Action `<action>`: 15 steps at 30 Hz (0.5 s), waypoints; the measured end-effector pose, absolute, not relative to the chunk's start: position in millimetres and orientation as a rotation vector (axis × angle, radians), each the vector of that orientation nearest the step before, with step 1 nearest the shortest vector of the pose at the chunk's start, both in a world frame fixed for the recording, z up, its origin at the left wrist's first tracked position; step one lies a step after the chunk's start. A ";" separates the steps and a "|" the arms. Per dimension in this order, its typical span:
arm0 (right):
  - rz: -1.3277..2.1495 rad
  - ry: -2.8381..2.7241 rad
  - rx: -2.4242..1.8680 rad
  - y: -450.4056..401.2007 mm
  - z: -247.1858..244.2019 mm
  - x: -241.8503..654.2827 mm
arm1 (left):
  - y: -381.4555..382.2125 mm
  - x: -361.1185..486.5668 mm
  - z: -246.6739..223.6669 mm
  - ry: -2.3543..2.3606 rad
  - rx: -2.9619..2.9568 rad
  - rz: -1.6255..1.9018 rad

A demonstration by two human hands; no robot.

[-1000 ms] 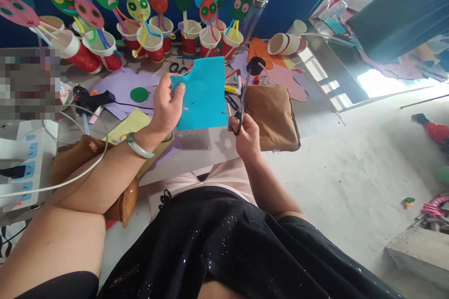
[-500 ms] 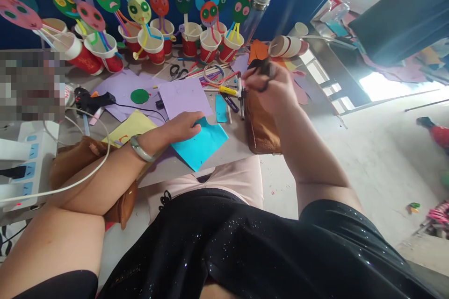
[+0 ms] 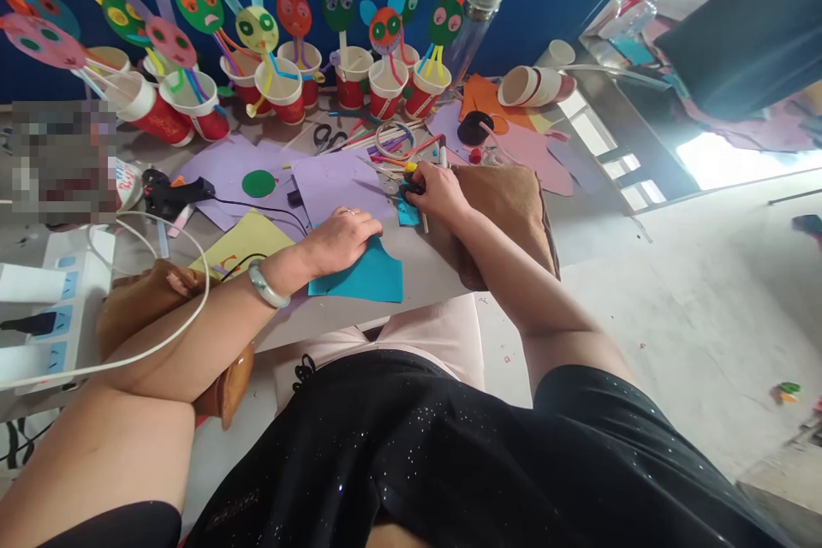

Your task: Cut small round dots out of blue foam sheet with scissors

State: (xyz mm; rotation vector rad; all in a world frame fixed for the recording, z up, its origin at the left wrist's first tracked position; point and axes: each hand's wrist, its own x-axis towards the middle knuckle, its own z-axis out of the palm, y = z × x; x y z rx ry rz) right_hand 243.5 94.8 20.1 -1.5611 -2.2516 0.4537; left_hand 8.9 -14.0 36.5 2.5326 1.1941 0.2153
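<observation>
My left hand (image 3: pixel 343 241), with a bracelet on the wrist, is closed on the upper edge of a blue sheet of paper (image 3: pixel 366 276) near the table's front edge. The fingertips behind the paper are hidden. My right hand (image 3: pixel 440 193) grips a pair of scissors (image 3: pixel 414 184) by the dark handles, the blades pointing left over a purple sheet (image 3: pixel 334 180). Just below that hand lies a small blue paper strip (image 3: pixel 408 212). A brown pouch (image 3: pixel 507 210) lies under and beside my right wrist.
Red-and-white paper cups (image 3: pixel 281 92) holding paper-faced figures line the back. A black glue gun (image 3: pixel 173 193) with its cord lies left, near a white power strip (image 3: pixel 64 291). A second pair of scissors (image 3: pixel 327 137), a green paper circle (image 3: pixel 259 183) and a black round lid (image 3: pixel 475 128) lie around.
My right hand has come down and left with the scissors, from above the pouch to beside the purple sheet. The blue paper has turned and tilted in my left hand.
</observation>
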 end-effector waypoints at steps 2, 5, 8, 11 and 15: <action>0.458 -2.218 -1.572 96.2 15.8 240.5 | -14.5 9.1 35.2 1.199 2.537 0.212; 0.465 -2.151 -1.568 96.8 14.9 236.8 | -14.7 8.5 35.2 1.218 2.553 0.181; 0.453 -2.019 -1.494 93.8 26.8 248.8 | -14.7 7.5 37.2 1.234 2.558 0.175; 0.329 -1.734 -1.528 82.5 50.4 296.5 | -15.3 7.1 39.0 1.261 2.553 0.166; -0.141 -1.092 -1.794 49.2 82.6 397.8 | -16.5 7.6 39.2 1.336 2.549 0.122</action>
